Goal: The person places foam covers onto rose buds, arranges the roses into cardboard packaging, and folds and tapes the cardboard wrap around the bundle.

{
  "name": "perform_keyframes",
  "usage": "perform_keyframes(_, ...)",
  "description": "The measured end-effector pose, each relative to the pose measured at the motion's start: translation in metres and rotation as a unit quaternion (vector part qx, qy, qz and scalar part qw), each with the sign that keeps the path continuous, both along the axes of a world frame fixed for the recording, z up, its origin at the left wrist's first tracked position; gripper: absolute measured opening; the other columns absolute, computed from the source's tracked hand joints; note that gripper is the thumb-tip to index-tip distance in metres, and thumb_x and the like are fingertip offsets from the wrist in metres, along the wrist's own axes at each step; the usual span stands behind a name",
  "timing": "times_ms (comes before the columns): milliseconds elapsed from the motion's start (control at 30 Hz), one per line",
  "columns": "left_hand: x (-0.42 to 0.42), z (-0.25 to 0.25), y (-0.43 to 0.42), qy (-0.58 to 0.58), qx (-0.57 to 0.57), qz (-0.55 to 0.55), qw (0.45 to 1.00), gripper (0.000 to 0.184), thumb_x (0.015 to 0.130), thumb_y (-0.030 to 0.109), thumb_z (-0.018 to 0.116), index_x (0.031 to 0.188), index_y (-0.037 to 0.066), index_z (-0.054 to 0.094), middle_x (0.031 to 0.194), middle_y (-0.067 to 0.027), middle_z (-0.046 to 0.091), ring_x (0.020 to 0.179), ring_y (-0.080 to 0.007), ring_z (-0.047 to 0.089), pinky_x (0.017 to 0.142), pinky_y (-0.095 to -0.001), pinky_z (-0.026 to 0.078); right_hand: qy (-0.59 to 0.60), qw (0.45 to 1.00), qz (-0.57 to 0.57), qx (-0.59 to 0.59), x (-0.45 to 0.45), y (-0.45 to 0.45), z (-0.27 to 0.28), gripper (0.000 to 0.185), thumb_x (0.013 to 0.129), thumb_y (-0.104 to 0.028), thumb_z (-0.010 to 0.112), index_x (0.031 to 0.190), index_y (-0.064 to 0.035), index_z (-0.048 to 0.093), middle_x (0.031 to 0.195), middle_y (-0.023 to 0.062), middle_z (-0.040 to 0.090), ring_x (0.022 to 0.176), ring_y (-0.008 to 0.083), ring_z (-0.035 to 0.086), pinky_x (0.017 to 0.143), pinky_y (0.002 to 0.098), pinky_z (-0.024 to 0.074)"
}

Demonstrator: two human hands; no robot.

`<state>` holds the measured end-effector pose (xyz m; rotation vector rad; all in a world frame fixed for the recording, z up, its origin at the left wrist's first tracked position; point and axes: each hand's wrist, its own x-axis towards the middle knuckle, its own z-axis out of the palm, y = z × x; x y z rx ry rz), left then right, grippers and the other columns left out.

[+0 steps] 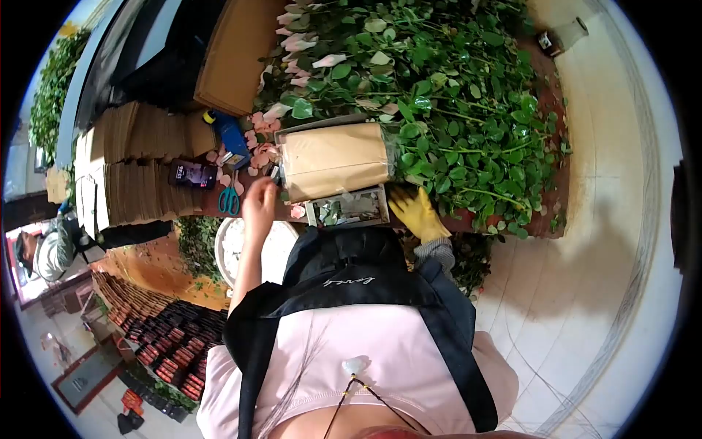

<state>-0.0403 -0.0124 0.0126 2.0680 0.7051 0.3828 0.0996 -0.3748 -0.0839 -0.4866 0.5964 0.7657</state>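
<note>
My bare left hand (259, 206) is over the table's near edge, its fingers curled together; whatever they may hold is hidden. Just right of it lies a brown paper wrap (336, 161) under clear plastic. My right hand (420, 214), in a yellow glove, has its fingers apart beside a small open box (312, 215) containing leaf scraps. Cut roses (468, 132) with long leafy stems are heaped past that hand, their pale pink blooms (300, 44) pointing left. Teal-handled scissors (228, 200) lie left of my left hand.
Stacked cardboard sleeves (131, 164) stand at the left, with a phone (193, 174) against them. A blue tool (231, 139) lies among loose petals (259, 139). Below the table edge is a white bucket (220, 249). A bottle (563, 38) lies at the far right.
</note>
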Motion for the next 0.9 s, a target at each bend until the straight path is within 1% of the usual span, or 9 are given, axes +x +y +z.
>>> perform_keyframes(267,0.025,0.043,-0.042,0.034,-0.079,0.037,0.996,0.017,0.095,0.012,0.066,0.105,-0.001,0.063,0.074,-0.0082,0.063,0.065,-0.0142,0.062,0.059,-0.0305,0.048,-0.023,0.995,-0.096,-0.003,0.015,0.021,-0.057,0.064,0.099,-0.052,0.055,0.144,-0.0068,0.047,0.143,0.0129,0.054,0.127,0.0318,0.053,0.106,0.0461,0.0484)
perform_keyframes(300,0.027,0.064,-0.044,0.030,-0.089,0.024,0.995,0.016,0.094,0.010,0.067,0.106,-0.001,0.062,0.072,-0.0073,0.061,0.064,-0.0128,0.062,0.058,-0.0294,0.047,-0.165,0.982,-0.066,-0.061,0.017,0.008,-0.096,0.064,0.100,-0.052,0.056,0.145,-0.0077,0.046,0.143,0.0137,0.052,0.127,0.0307,0.053,0.105,0.0453,0.0494)
perform_keyframes(367,0.029,0.064,-0.039,-0.018,-0.119,-0.018,0.993,0.015,0.094,0.005,0.066,0.106,-0.001,0.059,0.071,-0.0021,0.056,0.061,-0.0077,0.053,0.056,-0.0256,0.043,-0.305,0.944,-0.034,-0.121,0.016,0.000,-0.085,0.064,0.100,-0.052,0.057,0.146,-0.0086,0.044,0.144,0.0146,0.051,0.127,0.0295,0.053,0.104,0.0445,0.0503)
perform_keyframes(433,0.034,0.074,-0.041,-0.065,-0.209,-0.025,0.976,0.014,0.094,0.004,0.066,0.105,-0.001,0.059,0.073,0.0011,0.055,0.063,-0.0058,0.047,0.058,-0.0237,0.041,-0.170,0.979,-0.074,-0.089,0.007,0.018,0.009,0.071,0.098,-0.055,0.059,0.149,-0.0093,0.039,0.149,0.0165,0.045,0.126,0.0305,0.053,0.104,0.0450,0.0502)
perform_keyframes(633,0.067,0.133,-0.059,-0.111,-0.146,-0.100,0.978,0.015,0.092,0.003,0.066,0.105,0.000,0.060,0.071,0.0013,0.055,0.063,-0.0063,0.046,0.060,-0.0237,0.042,-0.155,0.982,0.042,-0.100,-0.026,0.022,0.065,0.102,0.089,-0.067,0.062,0.155,0.0012,0.023,0.159,0.0207,0.031,0.149,0.0349,0.027,0.123,0.0487,0.0278)
perform_keyframes(767,0.066,0.144,-0.065,-0.138,-0.157,-0.115,0.971,0.013,0.092,0.003,0.065,0.104,0.001,0.061,0.069,-0.0005,0.054,0.060,-0.0071,0.047,0.057,-0.0234,0.041,-0.106,0.985,-0.048,0.124,-0.001,0.030,0.034,0.101,0.090,-0.069,0.058,0.157,-0.0039,0.022,0.162,0.0194,0.027,0.148,0.0372,0.027,0.124,0.0509,0.0215)
perform_keyframes(833,0.062,0.162,-0.067,-0.095,-0.106,-0.123,0.982,0.017,0.089,0.006,0.070,0.105,0.003,0.062,0.075,-0.0021,0.058,0.069,-0.0119,0.054,0.068,-0.0292,0.047,-0.218,0.925,-0.035,0.308,0.021,0.040,0.025,0.092,0.094,-0.070,0.050,0.158,-0.0093,0.024,0.162,0.0167,0.028,0.147,0.0376,0.030,0.123,0.0514,0.0239)
perform_keyframes(867,0.061,0.169,-0.067,-0.087,0.139,-0.120,0.979,0.023,0.087,0.011,0.072,0.108,0.005,0.063,0.084,-0.0037,0.060,0.079,-0.0164,0.056,0.075,-0.0353,0.046,-0.287,0.957,-0.043,0.005,0.024,0.043,0.023,0.086,0.097,-0.071,0.042,0.159,-0.0141,0.024,0.162,0.0132,0.030,0.145,0.0367,0.033,0.122,0.0510,0.0269)
perform_keyframes(900,0.060,0.174,-0.067,-0.076,0.377,-0.110,0.917,0.030,0.084,0.015,0.075,0.111,0.008,0.064,0.093,-0.0054,0.061,0.089,-0.0210,0.058,0.083,-0.0415,0.046,-0.291,0.956,-0.048,0.003,0.020,0.053,0.042,0.086,0.097,-0.071,0.042,0.159,-0.0141,0.024,0.162,0.0132,0.030,0.145,0.0367,0.033,0.122,0.0510,0.0269)
